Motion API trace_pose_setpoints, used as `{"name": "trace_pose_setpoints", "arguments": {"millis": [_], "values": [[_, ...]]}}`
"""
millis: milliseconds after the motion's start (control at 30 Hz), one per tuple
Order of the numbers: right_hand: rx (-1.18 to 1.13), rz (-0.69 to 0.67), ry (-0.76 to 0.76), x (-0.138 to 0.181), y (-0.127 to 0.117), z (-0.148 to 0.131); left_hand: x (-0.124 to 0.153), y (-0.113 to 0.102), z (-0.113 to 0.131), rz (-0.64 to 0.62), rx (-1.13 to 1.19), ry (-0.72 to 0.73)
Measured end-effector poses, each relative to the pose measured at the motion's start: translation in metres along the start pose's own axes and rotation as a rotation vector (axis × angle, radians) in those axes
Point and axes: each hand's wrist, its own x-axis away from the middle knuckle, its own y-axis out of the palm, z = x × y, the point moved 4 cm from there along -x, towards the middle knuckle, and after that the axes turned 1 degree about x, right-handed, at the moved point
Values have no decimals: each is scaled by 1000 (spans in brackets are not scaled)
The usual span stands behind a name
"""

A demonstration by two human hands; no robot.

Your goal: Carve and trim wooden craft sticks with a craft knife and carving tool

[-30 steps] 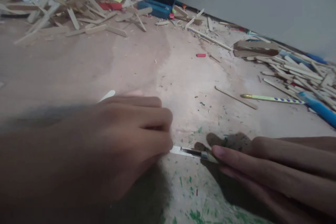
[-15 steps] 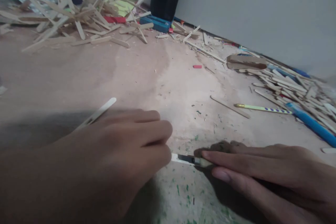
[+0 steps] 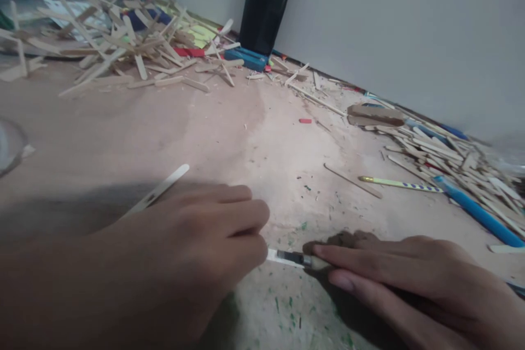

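Observation:
My left hand lies on the tabletop with its fingers closed, pressing down a pale wooden craft stick whose end shows past the fingertips. My right hand grips a craft knife by its handle, mostly hidden under the fingers. The knife's dark flat blade rests along the exposed stick and points toward my left hand. Behind the left hand, a second craft stick lies slantwise, partly covered by the wrist.
A tangled heap of craft sticks spreads at the back left. More sticks pile up at the right, beside a patterned pencil and a blue tube-like object. A black post-like object stands behind a blue block.
The view has tilted up slightly, so the background sits lower and more shows at the left. Both hands, stick and knife stay nearly in place.

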Motion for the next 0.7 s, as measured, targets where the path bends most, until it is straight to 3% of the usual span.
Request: {"name": "trace_pose_setpoints", "arguments": {"millis": [200, 700], "values": [[-59, 93, 4, 6, 6, 8, 1, 1, 1, 30, -24, -5], [68, 42, -52, 9, 18, 16, 3, 3, 1, 29, -19, 9]]}}
